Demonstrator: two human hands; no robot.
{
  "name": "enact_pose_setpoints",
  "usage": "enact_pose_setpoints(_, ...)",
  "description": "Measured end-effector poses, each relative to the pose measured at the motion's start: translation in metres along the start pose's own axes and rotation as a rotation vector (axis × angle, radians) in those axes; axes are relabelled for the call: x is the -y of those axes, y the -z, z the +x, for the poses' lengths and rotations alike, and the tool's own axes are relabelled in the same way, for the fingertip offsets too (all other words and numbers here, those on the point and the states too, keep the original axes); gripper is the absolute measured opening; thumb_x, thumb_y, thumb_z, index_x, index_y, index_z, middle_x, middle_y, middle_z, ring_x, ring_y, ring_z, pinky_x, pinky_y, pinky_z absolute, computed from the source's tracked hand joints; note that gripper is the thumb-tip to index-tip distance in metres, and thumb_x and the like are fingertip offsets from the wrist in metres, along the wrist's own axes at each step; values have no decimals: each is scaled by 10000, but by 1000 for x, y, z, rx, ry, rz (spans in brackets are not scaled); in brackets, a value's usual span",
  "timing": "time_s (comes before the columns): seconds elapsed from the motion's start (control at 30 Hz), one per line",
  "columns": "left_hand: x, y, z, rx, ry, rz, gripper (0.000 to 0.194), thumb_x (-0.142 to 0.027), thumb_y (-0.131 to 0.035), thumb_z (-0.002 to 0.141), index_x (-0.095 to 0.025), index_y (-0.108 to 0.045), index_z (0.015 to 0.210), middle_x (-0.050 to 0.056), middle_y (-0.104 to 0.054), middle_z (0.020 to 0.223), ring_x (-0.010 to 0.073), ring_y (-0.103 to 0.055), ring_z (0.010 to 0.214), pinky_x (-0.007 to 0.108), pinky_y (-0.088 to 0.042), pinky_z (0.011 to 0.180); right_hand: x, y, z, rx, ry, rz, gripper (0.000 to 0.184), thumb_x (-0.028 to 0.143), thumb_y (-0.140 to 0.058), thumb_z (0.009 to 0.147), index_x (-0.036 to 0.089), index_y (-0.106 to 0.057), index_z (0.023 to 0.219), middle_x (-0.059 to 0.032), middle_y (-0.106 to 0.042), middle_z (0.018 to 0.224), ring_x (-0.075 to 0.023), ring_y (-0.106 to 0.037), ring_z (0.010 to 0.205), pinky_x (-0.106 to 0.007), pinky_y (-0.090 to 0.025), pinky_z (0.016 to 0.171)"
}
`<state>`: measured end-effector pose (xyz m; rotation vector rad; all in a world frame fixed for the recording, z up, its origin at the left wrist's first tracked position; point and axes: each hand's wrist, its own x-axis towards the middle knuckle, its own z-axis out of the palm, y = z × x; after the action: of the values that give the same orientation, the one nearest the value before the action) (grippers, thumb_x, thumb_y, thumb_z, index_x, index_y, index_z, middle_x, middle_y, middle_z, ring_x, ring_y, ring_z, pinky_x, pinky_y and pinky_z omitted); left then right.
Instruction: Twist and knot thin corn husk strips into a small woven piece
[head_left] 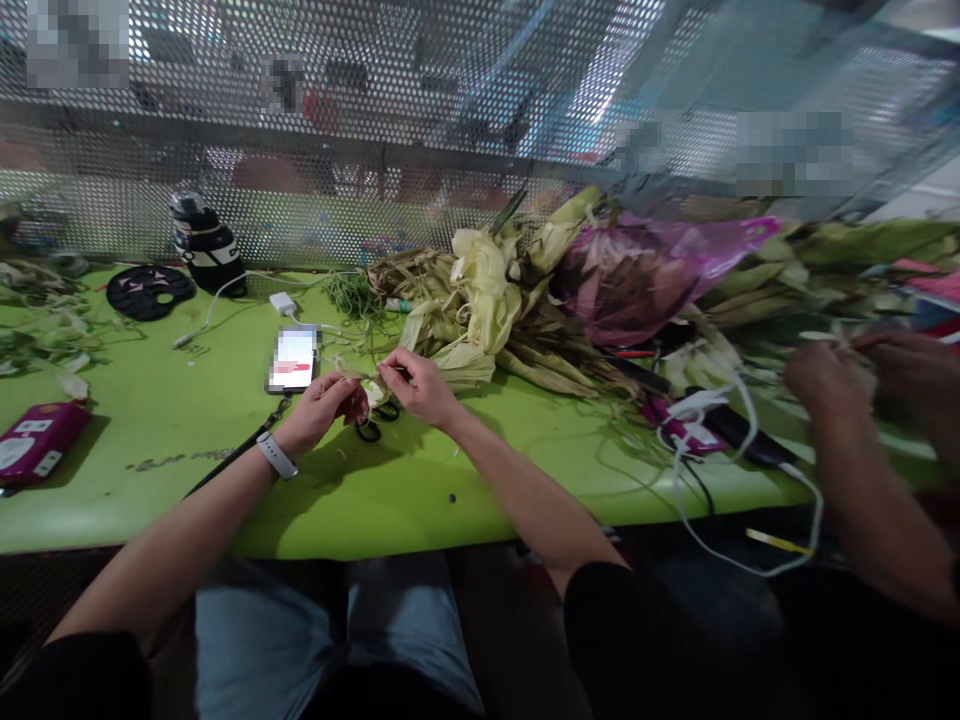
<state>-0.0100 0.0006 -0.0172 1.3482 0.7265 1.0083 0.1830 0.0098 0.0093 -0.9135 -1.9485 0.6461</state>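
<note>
A small pale yellow-green piece of corn husk [373, 391] is held between my two hands above the green table. My left hand [328, 402], with a white watch band on the wrist, is closed on its left side. The fingertips of my right hand [421, 387] pinch at its right edge. Just below the piece lie scissors with black handles [368, 432], their blades hidden. A phone with a lit screen [292, 360] lies beyond my left hand. Past my right hand is a heap of corn husks [484, 290], pale green and tan.
A co-worker's hands [832, 375] are busy at the right. A pink plastic bag [637, 270] rests among the husks. White cables [739, 420] loop over the table edge. Left are a dark bottle [206, 245], a black fan-shaped object [150, 291] and a magenta box [41, 440]. Perforated metal [322, 210] stands behind.
</note>
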Motion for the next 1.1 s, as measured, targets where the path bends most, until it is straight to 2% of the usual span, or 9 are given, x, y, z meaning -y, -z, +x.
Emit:
enact_pose_setpoints(0.27, -2, -1, -1, -5, -5, 26, 327, -426, -579, 907, -147, -583, 737, 20, -639, 634, 96, -562, 525, 221, -375, 484, -1, 1, 1, -11, 2, -15, 232, 364, -488, 926, 183, -522, 785, 17, -502, 677, -111, -445, 610, -252, -347, 610)
enact_pose_setpoints(0.37, -2, 1, 0, -57, -10, 14, 316, -439, -601, 895, -152, -600, 761, 17, -650, 668, 97, -578, 563, 213, -397, 505, -2, 2, 1, 5, 1, -28, 233, 363, -484, 930, 181, -532, 791, 15, -512, 680, -109, -446, 600, -249, -346, 596)
enact_pose_setpoints(0.53, 2, 11, 5, -211, 55, -139, 241, -366, -753, 767, -145, -659, 746, 6, -651, 722, 82, -584, 647, 184, -444, 587, -5, 2, 0, 157, 151, -108, 201, 324, -489, 931, 177, -568, 819, -9, -566, 731, -122, -480, 654, -251, -367, 633)
enact_pose_setpoints(0.63, 5, 15, 7, -247, 56, -250, 203, -305, -786, 718, -140, -671, 695, -6, -622, 679, 76, -568, 642, 185, -464, 623, -8, 2, 0, 227, 213, -140, 191, 305, -483, 931, 175, -573, 825, -21, -585, 751, -128, -488, 671, -256, -374, 656)
enact_pose_setpoints(0.8, 10, 16, 7, -242, 31, -259, 157, -256, -797, 702, -137, -696, 714, -6, -621, 684, 67, -553, 633, 180, -461, 636, -8, 4, 0, 126, 159, -96, 205, 311, -481, 930, 171, -562, 805, -11, -571, 731, -119, -477, 651, -248, -373, 655)
enact_pose_setpoints(0.93, 10, 15, 8, -255, 18, -240, 160, -267, -784, 716, -140, -686, 716, -7, -621, 687, 70, -555, 638, 180, -462, 627, -3, 6, 0, 104, 131, -80, 219, 325, -492, 925, 170, -565, 789, -5, -568, 720, -113, -468, 642, -245, -367, 649)
enact_pose_setpoints(1.0, 7, 15, 7, -272, 18, -253, 155, -262, -779, 716, -145, -678, 730, -7, -632, 708, 74, -571, 661, 181, -477, 641, -3, 6, 0, 129, 77, -63, 227, 343, -510, 917, 168, -582, 791, 3, -564, 702, -109, -463, 629, -243, -364, 634)
enact_pose_setpoints(1.1, 0, 14, 5, -258, 34, -339, 186, -267, -787, 700, -145, -647, 702, -8, -625, 693, 73, -578, 651, 182, -500, 639, -7, 5, 1, 260, -25, 19, 221, 357, -554, 892, 161, -626, 823, 11, -580, 686, -105, -484, 617, -238, -373, 620)
